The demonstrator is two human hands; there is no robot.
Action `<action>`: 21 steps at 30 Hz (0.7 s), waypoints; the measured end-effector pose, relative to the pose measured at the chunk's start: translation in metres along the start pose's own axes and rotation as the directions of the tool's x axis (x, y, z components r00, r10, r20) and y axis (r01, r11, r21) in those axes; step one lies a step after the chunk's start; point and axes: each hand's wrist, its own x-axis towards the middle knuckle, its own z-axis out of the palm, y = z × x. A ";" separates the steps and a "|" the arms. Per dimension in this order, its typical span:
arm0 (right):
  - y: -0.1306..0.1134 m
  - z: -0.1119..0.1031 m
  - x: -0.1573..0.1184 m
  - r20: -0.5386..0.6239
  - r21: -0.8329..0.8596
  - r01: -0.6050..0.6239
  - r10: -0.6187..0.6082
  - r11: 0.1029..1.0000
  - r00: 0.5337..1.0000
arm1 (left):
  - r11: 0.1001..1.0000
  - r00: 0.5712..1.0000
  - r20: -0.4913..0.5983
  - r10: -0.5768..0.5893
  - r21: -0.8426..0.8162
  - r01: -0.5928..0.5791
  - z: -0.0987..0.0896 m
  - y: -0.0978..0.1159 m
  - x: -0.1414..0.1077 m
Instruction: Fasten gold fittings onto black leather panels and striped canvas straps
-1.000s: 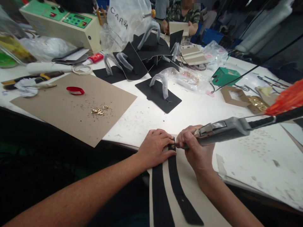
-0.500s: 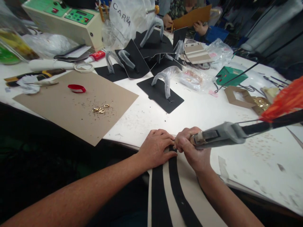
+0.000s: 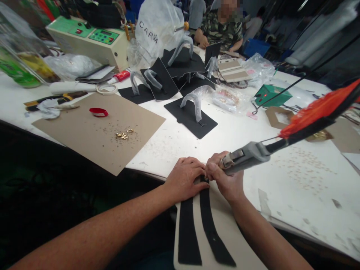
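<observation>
A beige panel [image 3: 194, 228] with two black strips [image 3: 206, 213] slopes from the table edge down toward me. My left hand [image 3: 185, 178] grips the panel's upper end, fingers together near its top and thumb against the narrower strip. Beside it, my right hand [image 3: 225, 176] is wrapped around a grey, corded cylindrical hand tool [image 3: 249, 157]. The tool's tip is hidden by my fingers, close to the strip's upper end. From its rear runs a black cable with an orange tassel [image 3: 317, 108].
Black panels with wrapped handles [image 3: 194, 116] lie ahead. Left is a beige board [image 3: 135, 116] holding gold metal pieces [image 3: 122, 135] and a red ring [image 3: 98, 112]. A green box [image 3: 271, 95] and thin black rod [image 3: 292, 84] are at right. Across the table sits another person [image 3: 222, 28].
The view has shifted, showing more of the panel's lower end. My right hand and the tool have moved slightly left relative to the view. The person opposite no longer holds up the brown sheet.
</observation>
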 end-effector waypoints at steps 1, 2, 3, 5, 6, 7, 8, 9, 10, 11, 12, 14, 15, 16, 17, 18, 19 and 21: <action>0.001 -0.001 0.001 0.012 -0.002 -0.013 0.013 1.000 1.000 | 1.000 1.000 -0.005 0.001 0.002 -0.001 0.000 0.000 0.000; 0.001 -0.002 0.002 0.020 0.011 -0.018 0.017 1.000 1.000 | 1.000 1.000 -0.006 0.002 0.002 -0.002 0.000 0.000 0.000; 0.000 -0.003 0.004 0.022 0.036 -0.012 0.011 0.999 1.000 | 1.000 1.000 -0.003 0.003 0.001 -0.003 0.000 0.000 0.000; -0.008 -0.004 0.006 -0.036 0.097 0.016 -0.012 0.995 0.999 | 1.000 1.000 0.002 0.007 -0.001 -0.007 0.000 0.000 0.000; -0.015 -0.005 0.007 -0.100 0.124 0.039 -0.027 0.992 0.995 | 1.000 1.000 0.001 0.011 -0.001 -0.011 -0.001 0.001 0.000; -0.024 -0.007 0.006 -0.176 0.138 0.065 -0.040 0.988 0.984 | 1.000 1.000 -0.002 0.013 0.000 -0.013 -0.001 0.001 0.001; -0.034 -0.010 0.004 -0.255 0.131 0.088 -0.052 0.987 0.965 | 1.000 1.000 -0.004 0.016 0.000 -0.016 -0.001 0.001 0.001; -0.045 -0.015 0.000 -0.332 0.105 0.094 -0.054 0.990 0.942 | 1.000 1.000 -0.006 0.016 0.001 -0.016 -0.002 0.001 0.000; -0.056 -0.022 -0.007 -0.397 0.059 0.069 -0.040 0.996 0.917 | 1.000 1.000 -0.005 0.014 0.000 -0.014 -0.002 0.001 0.000; -0.065 -0.030 -0.017 -0.449 -0.006 -0.002 -0.001 1.000 0.893 | 1.000 1.000 -0.006 0.010 -0.002 -0.010 -0.002 0.001 0.000; -0.072 -0.038 -0.029 -0.499 -0.087 -0.119 0.060 0.989 0.865 | 1.000 1.000 -0.005 0.006 -0.005 -0.006 -0.002 0.001 0.000; -0.077 -0.057 -0.058 -0.583 -0.256 -0.436 0.221 0.863 0.782 | 1.000 1.000 -0.003 0.003 -0.012 -0.003 -0.002 0.000 0.000; -0.075 -0.067 -0.074 -0.615 -0.330 -0.574 0.290 0.750 0.733 | 1.000 1.000 0.000 0.003 -0.020 -0.003 -0.001 0.000 0.000; -0.070 -0.076 -0.089 -0.636 -0.386 -0.671 0.345 0.633 0.690 | 0.999 1.000 0.001 0.004 -0.033 -0.004 -0.001 0.000 -0.001; -0.064 -0.085 -0.104 -0.642 -0.426 -0.724 0.384 0.542 0.664 | 0.999 1.000 0.002 0.004 -0.046 -0.004 -0.001 -0.001 -0.001; -0.056 -0.093 -0.118 -0.636 -0.453 -0.748 0.412 0.485 0.652 | 0.998 1.000 0.001 0.002 -0.058 -0.002 0.000 -0.001 -0.001; -0.049 -0.100 -0.132 -0.629 -0.471 -0.755 0.427 0.456 0.650 | 0.998 1.000 -0.002 -0.001 -0.067 0.001 0.000 0.000 -0.002; -0.036 -0.112 -0.157 -0.624 -0.515 -0.745 0.411 0.424 0.665 | 0.998 1.000 -0.008 -0.003 -0.068 0.003 -0.001 0.001 -0.003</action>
